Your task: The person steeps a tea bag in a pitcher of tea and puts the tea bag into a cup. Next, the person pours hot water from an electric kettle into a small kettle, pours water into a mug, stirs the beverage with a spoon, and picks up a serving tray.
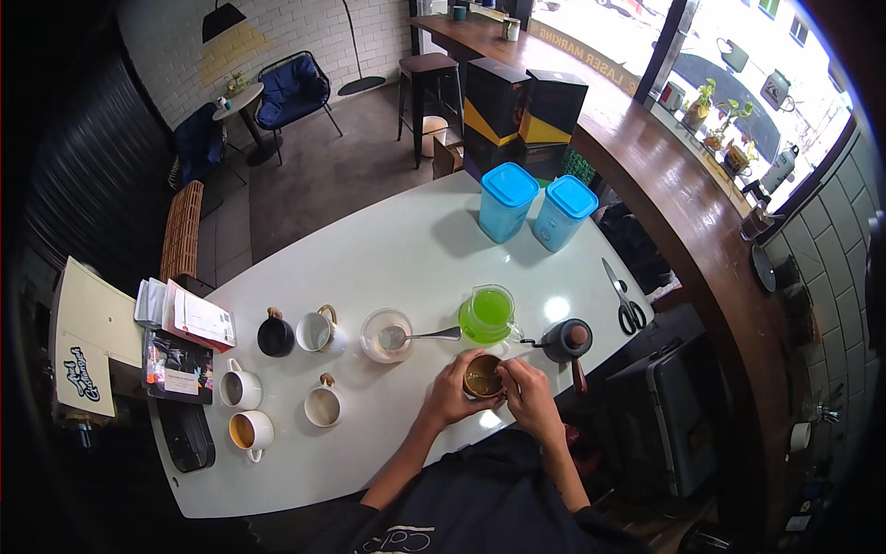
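A mug (483,377) with a brownish inside is held close to my body, over the near edge of the white table. My left hand (450,395) wraps round its left side. The fingers of my right hand (530,391) are closed at its right side, where a handle would be hidden by them. Just beyond stands a glass jug (487,314) of bright green liquid. A dark hand grinder (567,342) with a crank and wooden knob is right of the jug. Left of it, a spoon (434,334) rests in a clear glass bowl (386,336).
Several mugs, among them a white mug (240,388), an orange-lined mug (251,432) and a black mug (275,336), stand on the table's left. Two blue-lidded containers (508,208) are at the back. Scissors (624,297) lie near the right edge, by a wooden counter (683,185).
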`<action>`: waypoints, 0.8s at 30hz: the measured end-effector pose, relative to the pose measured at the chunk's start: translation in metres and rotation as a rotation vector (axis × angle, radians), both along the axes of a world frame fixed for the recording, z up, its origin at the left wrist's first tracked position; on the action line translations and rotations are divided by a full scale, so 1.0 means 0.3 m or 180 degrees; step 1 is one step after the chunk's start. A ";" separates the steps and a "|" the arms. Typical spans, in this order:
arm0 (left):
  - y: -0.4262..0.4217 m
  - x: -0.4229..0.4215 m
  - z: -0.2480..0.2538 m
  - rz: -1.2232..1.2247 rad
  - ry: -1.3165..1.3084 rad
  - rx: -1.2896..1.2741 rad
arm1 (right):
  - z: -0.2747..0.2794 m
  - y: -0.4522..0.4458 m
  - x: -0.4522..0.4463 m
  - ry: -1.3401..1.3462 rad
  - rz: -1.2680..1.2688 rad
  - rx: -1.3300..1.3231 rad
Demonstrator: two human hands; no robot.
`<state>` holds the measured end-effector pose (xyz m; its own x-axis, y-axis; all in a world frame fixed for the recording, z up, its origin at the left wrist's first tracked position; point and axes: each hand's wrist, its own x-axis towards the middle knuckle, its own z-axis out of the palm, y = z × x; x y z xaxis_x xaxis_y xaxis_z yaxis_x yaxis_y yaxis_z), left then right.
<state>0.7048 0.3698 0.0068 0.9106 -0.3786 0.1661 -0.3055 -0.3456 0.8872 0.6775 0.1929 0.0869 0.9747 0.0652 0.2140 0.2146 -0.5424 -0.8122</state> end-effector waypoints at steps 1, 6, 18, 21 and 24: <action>-0.001 -0.001 0.001 0.0018 0.0008 0.0027 | -0.003 -0.004 -0.002 0.0051 0.0032 -0.0073; -0.005 -0.003 0.001 0.0049 -0.0023 0.0085 | -0.030 -0.020 0.004 -0.0153 -0.0291 -0.0193; -0.004 -0.004 0.004 0.0077 -0.0078 0.0048 | -0.004 -0.034 -0.002 -0.0005 -0.0068 -0.0226; -0.008 -0.002 0.009 0.0105 -0.0079 0.0053 | -0.002 -0.038 0.008 -0.0059 -0.0210 -0.0201; -0.007 -0.005 0.012 0.0091 -0.0055 0.0040 | 0.009 -0.027 0.014 -0.0018 -0.0118 -0.0083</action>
<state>0.7032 0.3679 0.0103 0.9180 -0.3546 0.1773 -0.3106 -0.3655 0.8775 0.6816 0.1849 0.0898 0.9753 0.0347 0.2180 0.1984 -0.5710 -0.7966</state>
